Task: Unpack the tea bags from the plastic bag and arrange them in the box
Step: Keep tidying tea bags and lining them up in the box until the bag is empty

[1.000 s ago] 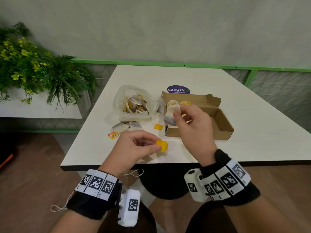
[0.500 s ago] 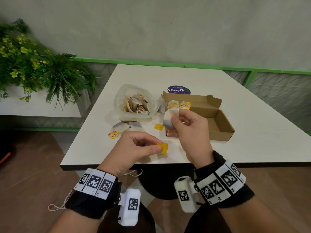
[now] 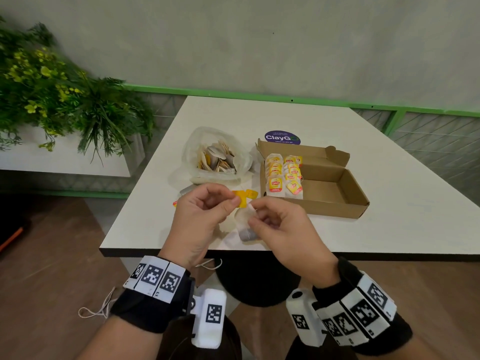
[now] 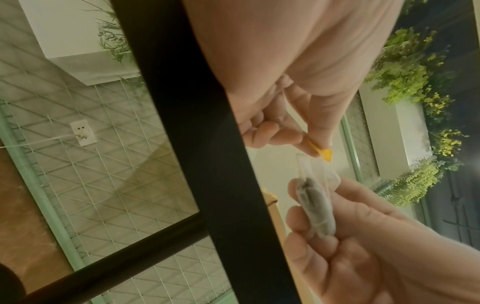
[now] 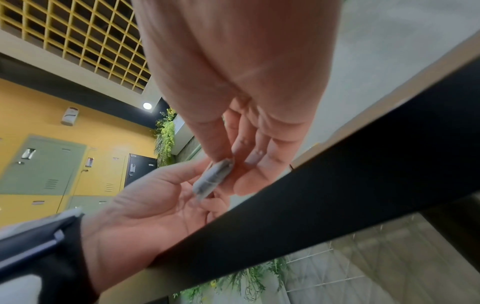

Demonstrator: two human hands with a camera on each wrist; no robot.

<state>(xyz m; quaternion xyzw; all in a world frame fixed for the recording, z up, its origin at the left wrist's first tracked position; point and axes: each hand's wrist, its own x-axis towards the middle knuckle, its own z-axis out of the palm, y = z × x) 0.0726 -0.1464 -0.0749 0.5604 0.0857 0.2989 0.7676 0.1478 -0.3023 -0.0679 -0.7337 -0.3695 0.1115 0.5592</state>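
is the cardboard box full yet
No, the tea bags fill only the left end of the box; the rest of its floor is bare.

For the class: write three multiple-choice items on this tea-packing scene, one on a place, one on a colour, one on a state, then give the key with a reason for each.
1. Where in the cardboard box do the packed tea bags lie?
A. left end
B. right end
C. spread across the whole floor

2. What colour is the tag that the left hand pinches?
A. green
B. yellow
C. blue

3. What is the right hand doing?
A. resting flat on the table
B. reaching into the plastic bag
C. holding a tea bag

Key: 1 A, the right part shows bare cardboard. 2 B, yellow shows between thumb and finger. 3 C, its fingers curl round the pouch.
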